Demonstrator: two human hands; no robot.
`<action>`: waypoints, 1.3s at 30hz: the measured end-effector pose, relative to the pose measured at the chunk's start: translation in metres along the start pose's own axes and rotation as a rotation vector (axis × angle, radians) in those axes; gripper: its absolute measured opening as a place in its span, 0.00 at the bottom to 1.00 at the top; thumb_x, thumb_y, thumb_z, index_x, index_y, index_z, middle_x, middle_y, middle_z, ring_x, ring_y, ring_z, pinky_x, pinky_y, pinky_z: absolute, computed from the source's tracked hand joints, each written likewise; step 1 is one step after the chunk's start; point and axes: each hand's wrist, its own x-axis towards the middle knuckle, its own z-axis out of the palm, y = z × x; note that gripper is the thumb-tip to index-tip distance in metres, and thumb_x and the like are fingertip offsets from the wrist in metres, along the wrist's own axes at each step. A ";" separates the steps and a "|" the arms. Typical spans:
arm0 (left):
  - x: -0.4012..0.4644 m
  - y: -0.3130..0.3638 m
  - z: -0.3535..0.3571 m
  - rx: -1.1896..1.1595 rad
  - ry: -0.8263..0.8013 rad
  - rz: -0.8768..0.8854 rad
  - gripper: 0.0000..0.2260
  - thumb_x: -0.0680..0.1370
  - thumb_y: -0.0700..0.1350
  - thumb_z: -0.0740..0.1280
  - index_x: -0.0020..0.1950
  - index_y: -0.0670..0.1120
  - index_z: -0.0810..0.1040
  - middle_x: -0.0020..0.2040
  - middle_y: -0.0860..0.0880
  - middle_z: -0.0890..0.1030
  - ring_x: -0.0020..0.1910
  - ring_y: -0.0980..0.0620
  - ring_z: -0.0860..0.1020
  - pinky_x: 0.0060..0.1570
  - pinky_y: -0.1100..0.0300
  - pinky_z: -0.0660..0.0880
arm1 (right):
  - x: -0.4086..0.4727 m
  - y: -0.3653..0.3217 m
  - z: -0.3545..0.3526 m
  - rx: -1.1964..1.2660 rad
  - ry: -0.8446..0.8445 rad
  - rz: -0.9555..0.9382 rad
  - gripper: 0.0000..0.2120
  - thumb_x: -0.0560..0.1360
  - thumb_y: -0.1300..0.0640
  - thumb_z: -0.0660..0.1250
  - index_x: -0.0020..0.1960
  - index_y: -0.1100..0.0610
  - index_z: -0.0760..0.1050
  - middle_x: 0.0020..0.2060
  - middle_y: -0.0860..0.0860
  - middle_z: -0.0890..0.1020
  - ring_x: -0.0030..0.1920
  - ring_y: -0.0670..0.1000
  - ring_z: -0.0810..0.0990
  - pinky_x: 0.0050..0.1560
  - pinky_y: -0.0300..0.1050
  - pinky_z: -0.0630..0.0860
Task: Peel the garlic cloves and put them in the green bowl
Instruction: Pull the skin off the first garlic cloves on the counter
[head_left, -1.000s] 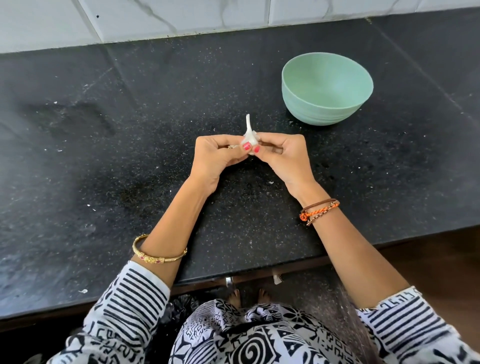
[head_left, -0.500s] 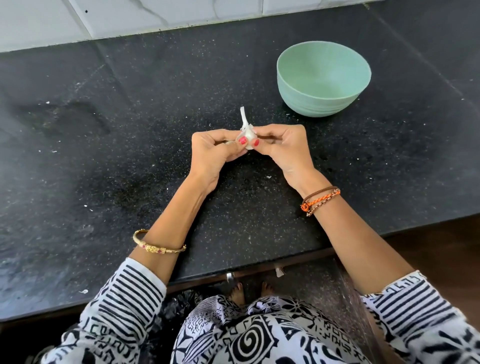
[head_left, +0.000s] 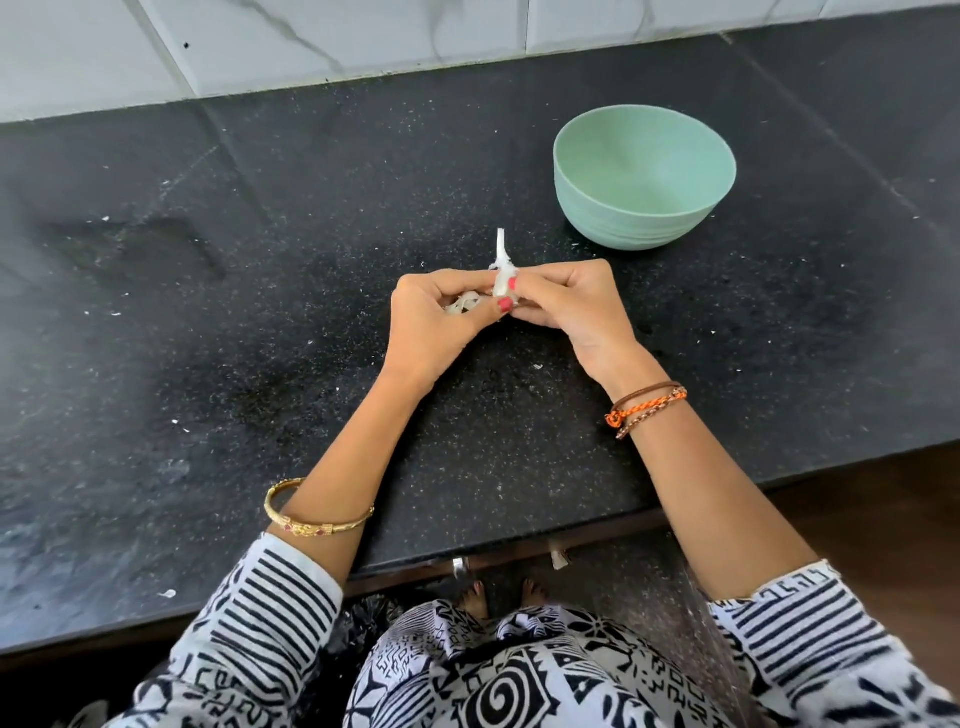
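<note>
- Both hands meet over the middle of the surface (head_left: 260, 312), thumbs nearly touching: the left hand (head_left: 436, 322) and right hand (head_left: 566, 306) each curl their fingers round the garlic (head_left: 503, 270) and pinch it between them.
- Only the garlic's white stem and a bit of papery skin show above the thumbs; the cloves are hidden inside the fingers, so their number and how far they are peeled cannot be made out.
- Loose peel (head_left: 462, 306) shows under the left palm, partly covered.
- Beyond the right hand, apart from it, stands the bowl (head_left: 644, 176), green; nothing can be made out inside it.
- Black speckled stone forms the surface, dotted with small white flakes.
- White marbled tiles (head_left: 363, 36) back it, cut off by the top edge.
- Below the near edge, bare toes show on a dark floor.
</note>
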 end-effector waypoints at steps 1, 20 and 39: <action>0.000 0.000 0.000 0.022 0.003 0.018 0.10 0.66 0.42 0.75 0.47 0.48 0.84 0.46 0.47 0.84 0.45 0.49 0.81 0.51 0.53 0.77 | 0.000 -0.001 0.000 0.018 -0.017 0.016 0.05 0.70 0.69 0.68 0.43 0.63 0.81 0.42 0.56 0.84 0.45 0.50 0.83 0.44 0.40 0.80; 0.002 -0.007 0.005 0.301 0.025 0.234 0.06 0.68 0.36 0.74 0.44 0.40 0.84 0.37 0.53 0.78 0.38 0.65 0.75 0.39 0.74 0.68 | 0.001 0.000 0.010 -0.079 0.065 -0.024 0.07 0.67 0.72 0.66 0.33 0.66 0.80 0.31 0.57 0.80 0.34 0.48 0.79 0.33 0.38 0.77; 0.001 -0.005 0.005 0.210 0.072 0.290 0.09 0.68 0.38 0.74 0.47 0.44 0.83 0.43 0.46 0.82 0.43 0.56 0.79 0.45 0.66 0.74 | -0.001 -0.008 -0.005 0.167 -0.110 0.118 0.04 0.72 0.68 0.66 0.44 0.63 0.80 0.34 0.50 0.84 0.39 0.45 0.83 0.39 0.36 0.78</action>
